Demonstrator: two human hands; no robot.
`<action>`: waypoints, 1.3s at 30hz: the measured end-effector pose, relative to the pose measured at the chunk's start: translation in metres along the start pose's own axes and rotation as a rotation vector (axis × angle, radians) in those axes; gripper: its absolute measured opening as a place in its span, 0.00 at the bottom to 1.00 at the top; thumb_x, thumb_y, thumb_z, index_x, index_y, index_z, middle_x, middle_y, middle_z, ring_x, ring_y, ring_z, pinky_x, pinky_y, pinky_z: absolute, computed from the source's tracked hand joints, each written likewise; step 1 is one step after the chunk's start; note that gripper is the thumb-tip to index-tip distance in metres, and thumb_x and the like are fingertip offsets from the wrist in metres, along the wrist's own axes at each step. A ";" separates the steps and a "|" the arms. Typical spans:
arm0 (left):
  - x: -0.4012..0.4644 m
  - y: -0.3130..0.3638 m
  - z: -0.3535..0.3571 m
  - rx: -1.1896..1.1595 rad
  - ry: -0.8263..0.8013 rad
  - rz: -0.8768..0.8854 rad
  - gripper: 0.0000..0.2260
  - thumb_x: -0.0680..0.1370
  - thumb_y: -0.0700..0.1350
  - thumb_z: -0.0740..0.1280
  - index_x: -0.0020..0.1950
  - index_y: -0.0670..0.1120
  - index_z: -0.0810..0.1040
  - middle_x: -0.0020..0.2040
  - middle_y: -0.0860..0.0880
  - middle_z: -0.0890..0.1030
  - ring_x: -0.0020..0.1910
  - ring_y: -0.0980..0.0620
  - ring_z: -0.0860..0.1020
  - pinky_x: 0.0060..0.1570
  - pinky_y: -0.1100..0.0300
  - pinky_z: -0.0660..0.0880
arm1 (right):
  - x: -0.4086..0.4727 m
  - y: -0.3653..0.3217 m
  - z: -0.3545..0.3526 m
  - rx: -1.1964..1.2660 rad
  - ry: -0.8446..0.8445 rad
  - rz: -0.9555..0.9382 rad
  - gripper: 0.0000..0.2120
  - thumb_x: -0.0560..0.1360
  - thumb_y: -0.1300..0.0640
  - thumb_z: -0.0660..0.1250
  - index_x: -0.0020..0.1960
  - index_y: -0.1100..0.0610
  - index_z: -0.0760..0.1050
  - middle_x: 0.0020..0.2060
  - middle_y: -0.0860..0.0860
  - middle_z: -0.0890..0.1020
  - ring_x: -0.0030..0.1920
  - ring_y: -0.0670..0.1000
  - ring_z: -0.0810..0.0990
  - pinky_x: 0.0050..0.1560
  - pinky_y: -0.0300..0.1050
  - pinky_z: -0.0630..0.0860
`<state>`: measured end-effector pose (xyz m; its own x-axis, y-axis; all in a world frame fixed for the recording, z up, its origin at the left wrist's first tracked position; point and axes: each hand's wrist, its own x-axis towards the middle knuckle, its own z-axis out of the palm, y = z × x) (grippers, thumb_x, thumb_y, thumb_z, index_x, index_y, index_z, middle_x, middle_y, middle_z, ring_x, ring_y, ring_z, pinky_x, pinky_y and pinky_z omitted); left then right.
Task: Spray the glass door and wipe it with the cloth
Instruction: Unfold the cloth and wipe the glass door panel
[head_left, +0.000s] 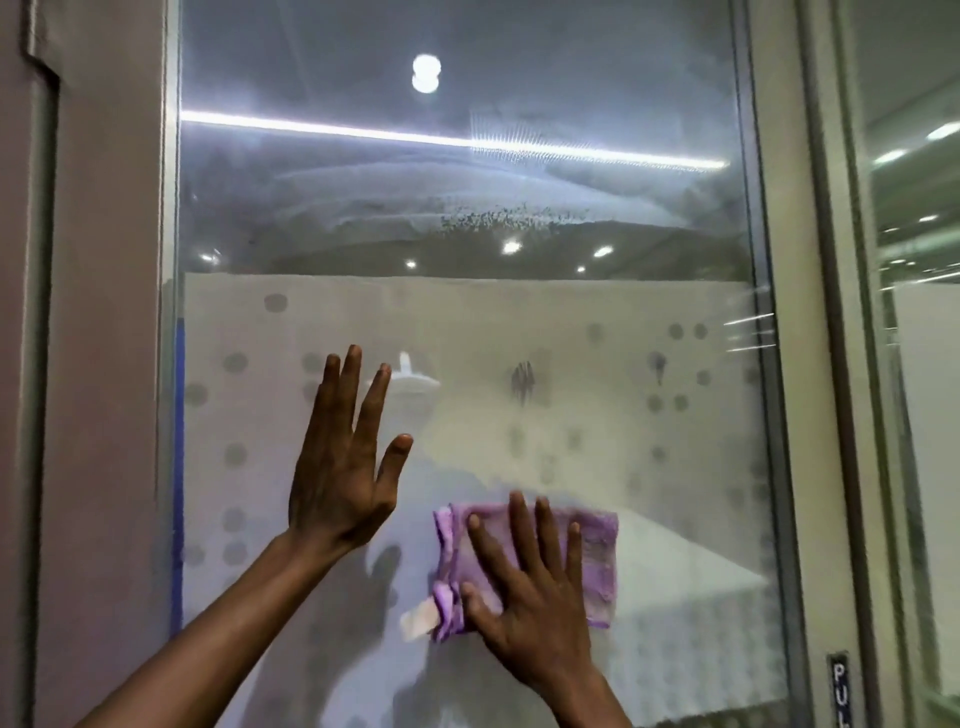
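The glass door (467, 218) fills the view, its upper part streaked with hazy spray and droplets, its lower half frosted with grey dots. My right hand (530, 587) lies flat, fingers spread, pressing a folded purple cloth (597, 561) against the lower glass. My left hand (348, 467) is open with fingers apart, palm flat against or just off the glass to the left of the cloth; I cannot tell which. No spray bottle is in view.
A grey metal frame (795, 364) runs down the door's right side, with a small "PULL" label (839, 691) near the bottom. A pinkish wall (98, 364) borders the left. Another glass panel (919, 312) stands at the far right.
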<state>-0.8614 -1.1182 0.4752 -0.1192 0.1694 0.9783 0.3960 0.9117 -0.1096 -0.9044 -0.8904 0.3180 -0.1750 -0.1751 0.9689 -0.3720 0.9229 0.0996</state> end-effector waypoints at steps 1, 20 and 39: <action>0.000 0.000 0.002 0.020 -0.006 0.002 0.33 0.83 0.57 0.57 0.86 0.51 0.50 0.87 0.48 0.45 0.86 0.45 0.45 0.84 0.49 0.49 | 0.010 0.016 -0.005 -0.013 0.018 0.060 0.36 0.77 0.35 0.62 0.82 0.40 0.57 0.84 0.56 0.56 0.84 0.62 0.55 0.77 0.75 0.55; 0.052 0.040 0.013 -0.138 0.177 0.041 0.34 0.84 0.61 0.55 0.86 0.48 0.52 0.87 0.48 0.50 0.86 0.44 0.46 0.85 0.53 0.48 | 0.107 0.029 -0.020 -0.011 0.013 -0.304 0.33 0.80 0.34 0.58 0.83 0.39 0.55 0.85 0.51 0.53 0.85 0.59 0.49 0.80 0.71 0.52; 0.053 0.014 0.007 -0.164 0.112 0.076 0.40 0.80 0.69 0.55 0.86 0.51 0.49 0.87 0.49 0.48 0.86 0.45 0.46 0.78 0.43 0.62 | 0.201 0.078 -0.070 0.023 -0.006 0.132 0.37 0.77 0.34 0.52 0.84 0.40 0.49 0.85 0.55 0.47 0.85 0.62 0.44 0.80 0.70 0.44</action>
<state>-0.8689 -1.0938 0.5247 0.0152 0.1843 0.9828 0.5444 0.8229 -0.1627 -0.9049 -0.8294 0.5361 -0.2291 -0.0545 0.9719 -0.3665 0.9298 -0.0343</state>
